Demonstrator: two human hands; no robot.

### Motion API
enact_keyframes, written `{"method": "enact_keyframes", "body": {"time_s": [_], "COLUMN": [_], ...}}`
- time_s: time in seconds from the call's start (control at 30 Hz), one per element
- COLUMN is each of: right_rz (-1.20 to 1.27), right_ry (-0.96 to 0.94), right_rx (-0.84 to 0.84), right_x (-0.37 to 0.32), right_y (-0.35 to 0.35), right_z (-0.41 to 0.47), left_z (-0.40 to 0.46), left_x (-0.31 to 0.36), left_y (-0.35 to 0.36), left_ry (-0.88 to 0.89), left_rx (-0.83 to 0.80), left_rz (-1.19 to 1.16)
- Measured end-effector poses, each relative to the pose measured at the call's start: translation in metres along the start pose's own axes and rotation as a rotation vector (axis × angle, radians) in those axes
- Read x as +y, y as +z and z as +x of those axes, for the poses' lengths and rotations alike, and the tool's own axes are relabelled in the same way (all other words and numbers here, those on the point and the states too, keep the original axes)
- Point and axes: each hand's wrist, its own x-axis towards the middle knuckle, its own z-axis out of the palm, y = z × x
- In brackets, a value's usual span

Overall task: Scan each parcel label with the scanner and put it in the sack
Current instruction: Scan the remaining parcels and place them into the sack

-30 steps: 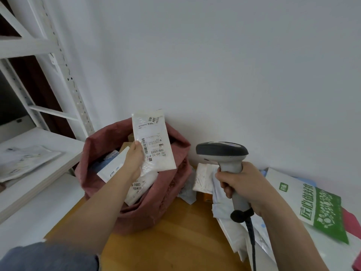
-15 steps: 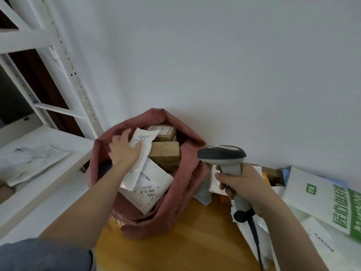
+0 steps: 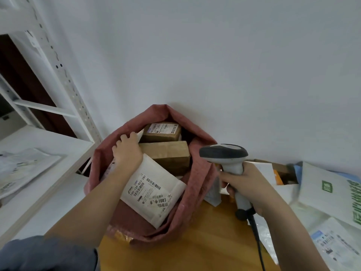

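Parcels fill the open mouth of the pink sack (image 3: pixel 197 178), which stands at centre frame on a wooden table (image 3: pixel 205 249) against a white wall. Uppermost toward the lower centre lies a white padded mailer (image 3: pixel 156 194) whose label reads "15H-156-A03-2B0" above barcodes, with "6?-6-1603" and "5元" lower down; one character of the second string is illegible. Behind it, toward the wall, sit a plain brown box (image 3: pixel 168 155) and a second brown box (image 3: pixel 162 131) bearing a white label too small to read. The left hand (image 3: pixel 127 151) reaches into the sack at its left side, fingers spread and pressing down on a white parcel (image 3: pixel 140 134), of which only a corner shows; whether the hand grips it cannot be told. The right hand (image 3: pixel 248 188), at right of centre and well apart from the left, is clenched round the handle of the grey-and-white scanner (image 3: pixel 224 156), its dark head pointing toward the sack and its black cable running to the lower edge. At far right lie more mailers, among them a white bag with green print (image 3: pixel 336 196) in partly cut-off Chinese characters. A white metal shelf (image 3: pixel 48 145) occupies the left of the frame.
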Motion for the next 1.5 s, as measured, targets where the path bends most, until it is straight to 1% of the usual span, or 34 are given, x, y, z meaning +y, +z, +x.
{"method": "enact_keyframes", "body": {"time_s": [0.07, 0.17, 0.3, 0.47, 0.57, 0.67, 0.7, 0.77, 0.8, 0.83, 0.9, 0.93, 1.07, 1.17, 1.27, 1.37, 1.43, 1.5], "right_rz": [-0.005, 0.015, 0.084, 0.133, 0.164, 0.163, 0.163, 0.176, 0.186, 0.192, 0.195, 0.196, 0.203, 0.213, 0.233, 0.278, 0.326, 0.387], "right_ry": [0.014, 0.032, 0.057, 0.071, 0.086, 0.106, 0.116, 0.139, 0.149, 0.156, 0.172, 0.182, 0.210, 0.223, 0.221, 0.215, 0.203, 0.181], "right_rx": [0.008, 0.032, 0.075, 0.167, 0.169, 0.170, 0.168, 0.151, 0.139, 0.124, 0.097, 0.085, 0.042, 0.035, 0.038, 0.069, 0.114, 0.170], "right_x": [0.001, 0.006, 0.020, 0.042, 0.055, 0.071, 0.077, 0.090, 0.096, 0.102, 0.114, 0.119, 0.134, 0.141, 0.144, 0.141, 0.138, 0.133], "right_y": [0.002, -0.005, -0.030, -0.069, -0.094, -0.119, -0.127, -0.142, -0.149, -0.156, -0.168, -0.174, -0.194, -0.204, -0.210, -0.211, -0.211, -0.209], "right_z": [0.002, 0.003, 0.006, 0.015, 0.022, 0.030, 0.033, 0.040, 0.043, 0.046, 0.052, 0.055, 0.066, 0.070, 0.072, 0.071, 0.068, 0.064], "left_z": [0.000, -0.003, -0.015, -0.042, -0.064, -0.084, -0.091, -0.103, -0.109, -0.113, -0.120, -0.123, -0.129, -0.132, -0.131, -0.123, -0.115, -0.107], "left_x": [0.007, 0.032, 0.081, 0.146, 0.182, 0.215, 0.225, 0.242, 0.248, 0.253, 0.260, 0.261, 0.260, 0.256, 0.258, 0.267, 0.275, 0.283], "left_y": [0.004, 0.010, 0.015, 0.024, 0.040, 0.068, 0.080, 0.107, 0.122, 0.137, 0.160, 0.169, 0.190, 0.194, 0.187, 0.169, 0.151, 0.130], "left_ry": [0.060, 0.205, 0.368, 0.634, 0.728, 0.755, 0.721, 0.569, 0.484, 0.410, 0.255, 0.165, -0.174, -0.356, -0.421, -0.434, -0.404, -0.346], "left_rx": [0.047, 0.085, 0.083, 0.077, -0.003, -0.201, -0.295, -0.513, -0.604, -0.658, -0.680, -0.677, -0.746, -0.795, -0.785, -0.830, -0.784, -0.685], "left_rz": [-0.047, -0.128, -0.329, -0.555, -0.597, -0.596, -0.596, -0.575, -0.534, -0.474, -0.388, -0.383, -0.504, -0.604, -0.671, -0.951, -1.076, -1.174]}}
